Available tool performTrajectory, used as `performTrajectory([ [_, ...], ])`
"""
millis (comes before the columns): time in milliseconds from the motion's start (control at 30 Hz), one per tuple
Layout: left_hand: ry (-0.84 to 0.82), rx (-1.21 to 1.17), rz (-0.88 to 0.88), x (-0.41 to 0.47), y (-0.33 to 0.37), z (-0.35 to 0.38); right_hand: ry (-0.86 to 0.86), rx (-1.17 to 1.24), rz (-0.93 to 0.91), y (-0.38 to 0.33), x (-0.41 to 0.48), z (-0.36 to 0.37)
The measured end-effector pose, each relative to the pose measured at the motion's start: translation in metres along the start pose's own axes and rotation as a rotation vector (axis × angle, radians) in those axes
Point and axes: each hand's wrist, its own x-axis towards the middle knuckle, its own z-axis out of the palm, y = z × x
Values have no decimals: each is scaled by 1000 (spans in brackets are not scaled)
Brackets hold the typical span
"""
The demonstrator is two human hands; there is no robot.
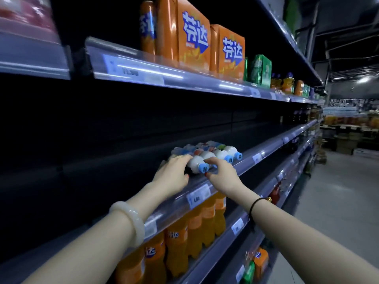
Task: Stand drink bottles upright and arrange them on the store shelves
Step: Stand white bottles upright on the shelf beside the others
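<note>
Bottles: lying flat, caps toward shelf edge.
Left hand: curled over nearest bottle.
Right hand: at its cap; grip unclear.
Risk: neighbours may roll off.

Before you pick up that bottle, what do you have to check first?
1. Bottles standing up: not ok. The white bottles lie on their sides, caps toward the aisle.
2. Left hand on the nearest bottle: ok, it lies over the body.
3. Firm grip: cannot tell; the fingers' far side is hidden.
4. Right hand on the blue cap: cannot tell; it curls right beside it, but contact is unclear.
5. Room to stand it: ok, probably. The shelf looks bare left of the bottles, with open height above.
</note>
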Motion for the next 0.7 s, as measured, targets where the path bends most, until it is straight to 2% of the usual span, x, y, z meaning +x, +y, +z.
performTrajectory([
  [167, -107, 32, 12, 54, -7, 30, -52, -164, -21, 36, 62, -1],
  [367, -193, 142, -80, 95, -7, 46, -253, -439, -127, 64, 122, 12],
  [500, -251, 112, -107, 109, -9, 55, -162, -551, -299, 77, 137, 19],
  [700, -194, 201, -161, 108, -12, 54, -115, -499, -418, 88, 143, 9],
])
